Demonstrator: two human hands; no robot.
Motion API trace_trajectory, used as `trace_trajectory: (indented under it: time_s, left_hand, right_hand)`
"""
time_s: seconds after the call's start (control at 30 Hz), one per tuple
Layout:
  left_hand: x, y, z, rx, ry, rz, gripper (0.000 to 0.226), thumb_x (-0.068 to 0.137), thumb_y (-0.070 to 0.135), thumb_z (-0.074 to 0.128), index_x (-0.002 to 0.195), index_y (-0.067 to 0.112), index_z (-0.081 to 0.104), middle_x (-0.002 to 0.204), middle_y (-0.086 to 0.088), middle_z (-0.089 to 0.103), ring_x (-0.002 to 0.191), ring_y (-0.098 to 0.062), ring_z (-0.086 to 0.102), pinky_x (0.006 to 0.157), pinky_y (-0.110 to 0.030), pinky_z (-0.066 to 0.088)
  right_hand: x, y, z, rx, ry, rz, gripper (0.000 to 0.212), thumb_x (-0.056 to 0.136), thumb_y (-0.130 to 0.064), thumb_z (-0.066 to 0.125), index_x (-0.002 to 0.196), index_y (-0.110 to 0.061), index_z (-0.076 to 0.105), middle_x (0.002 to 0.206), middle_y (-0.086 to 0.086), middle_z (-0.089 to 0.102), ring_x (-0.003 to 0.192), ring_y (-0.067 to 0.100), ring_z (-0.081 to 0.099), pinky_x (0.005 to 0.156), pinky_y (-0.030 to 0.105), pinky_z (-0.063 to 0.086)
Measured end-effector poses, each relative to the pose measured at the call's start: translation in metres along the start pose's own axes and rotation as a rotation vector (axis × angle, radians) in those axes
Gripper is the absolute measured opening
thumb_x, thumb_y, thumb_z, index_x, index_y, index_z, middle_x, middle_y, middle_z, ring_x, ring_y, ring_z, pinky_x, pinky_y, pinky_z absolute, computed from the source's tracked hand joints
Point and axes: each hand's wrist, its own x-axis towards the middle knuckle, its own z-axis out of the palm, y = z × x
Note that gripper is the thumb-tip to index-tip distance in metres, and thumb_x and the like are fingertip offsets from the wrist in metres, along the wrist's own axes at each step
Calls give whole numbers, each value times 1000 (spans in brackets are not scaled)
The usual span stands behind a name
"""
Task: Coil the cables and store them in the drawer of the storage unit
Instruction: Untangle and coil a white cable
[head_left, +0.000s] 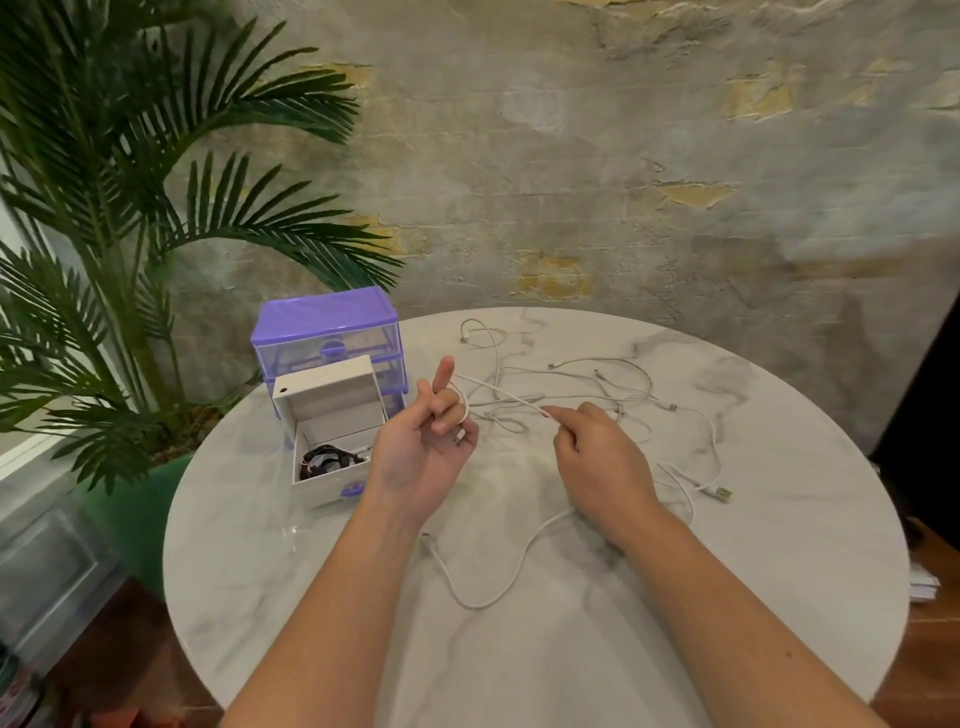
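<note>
Item 1. Left hand (423, 457): held palm-up above the round marble table (291, 571), just right of the open drawer. The index finger is raised, the other fingers are curled, and a white cable (506, 397) is looped round those curled fingers (448, 408); a plug end is seen pinched low between thumb and fingers.

Item 2. Right hand (602, 462): held knuckles-up, farther right of the drawer than the left hand. The same white cable is pinched at the fingertips (553, 413); the remaining fingers are curled under. The cable is stretched taut between the two hands.

Item 3. Loose white cables (597, 382): a tangle is spread on the table beyond and right of both hands, well right of the drawer. One strand (498, 587) is laid nearer than the drawer, passing under the right forearm, with a plug (426, 540) just below the left wrist. Another plug (723, 492) is seen far right of the drawer.

Item 4. Drawer (332, 480): white with a purple handle, pulled out from the storage unit (324, 322), a purple-framed clear unit standing directly behind it at the table's edge. A coiled dark cable (324, 461) is lodged inside the drawer.

Item 5. Palm plant (130, 208): placed behind and left of the drawer, off the table.
</note>
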Motion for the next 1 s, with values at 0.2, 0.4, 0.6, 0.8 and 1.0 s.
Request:
trace_trajectory:
  time_s: [0.2,0.4,0.6,0.8,1.0]
  left_hand:
    - [-2,-3,6,528,130,261,38,105,33,32,93,18,66,94,28,66,90,3,63,78,-23,34]
    - [0,-6,2,709,126,371,39,104,37,32,135,23,53,107,9,73,116,-4,60,106,-28,36]
    - [3,-16,3,1037,82,391,40,104,34,35,91,26,73,139,12,54,123,-1,52,100,-19,37]
    - [-1,-26,0,1185,-48,293,36,104,28,37,120,9,64,84,3,74,101,-3,64,91,-18,42]
    - [-8,-26,12,1020,-127,147,44,105,29,32,90,14,70,58,2,31,55,-11,45,68,-18,42]
  right_hand:
    - [-6,-3,3,-116,-162,-84,25,96,-40,50,113,-44,67,96,-14,65,96,11,60,71,27,39]
    - [-9,-10,-2,-3,-143,-236,18,84,-46,61,77,-34,73,64,-9,50,73,7,51,79,28,30]
    - [-12,-14,-10,331,18,-278,28,71,-41,42,55,-21,52,60,-5,46,73,14,47,85,33,28]
    - [-11,-18,-14,600,121,-214,24,82,-22,47,62,-24,61,66,-16,55,69,7,48,80,50,34]
    - [-6,-15,-11,575,224,-237,14,95,-30,60,98,-38,71,80,-20,60,71,7,52,73,39,43]
